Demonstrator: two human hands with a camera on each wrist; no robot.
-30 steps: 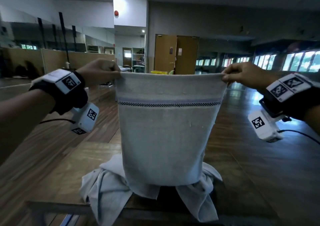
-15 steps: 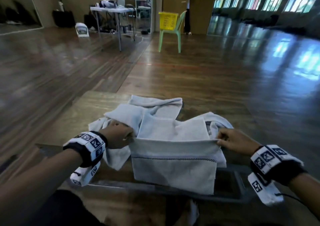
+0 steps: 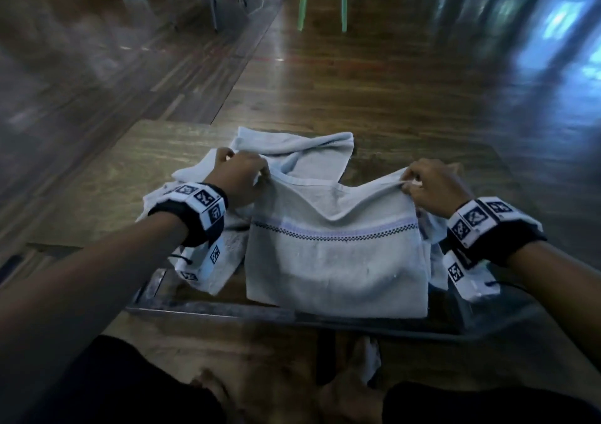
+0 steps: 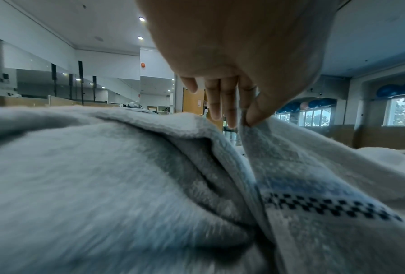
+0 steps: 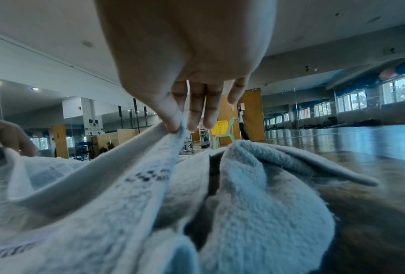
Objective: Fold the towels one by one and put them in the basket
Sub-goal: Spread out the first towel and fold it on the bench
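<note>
A pale grey towel [image 3: 335, 261] with a dark checked stripe drapes over the table's near edge, on top of a heap of other towels [image 3: 292, 150]. My left hand [image 3: 257, 173] pinches its top left corner, and the left wrist view shows thumb and forefinger [image 4: 246, 115] closed on the cloth [image 4: 314, 166]. My right hand [image 3: 413, 184] pinches the top right corner [image 5: 173, 128] the same way. The top edge sags between the two hands. A yellow basket [image 5: 220, 127] stands on a green chair [image 5: 222, 137] far across the room.
The wooden table [image 3: 130, 183] has a dark metal front rim [image 3: 211, 308]. My knees and bare feet [image 3: 348, 388] sit below it. The green chair's legs [image 3: 322, 0] and a metal-legged table [image 3: 211, 0] stand far off on the glossy wood floor.
The towel came down from held up at chest height onto the heap. Both hands moved forward over the table, and the top edge now sags between them.
</note>
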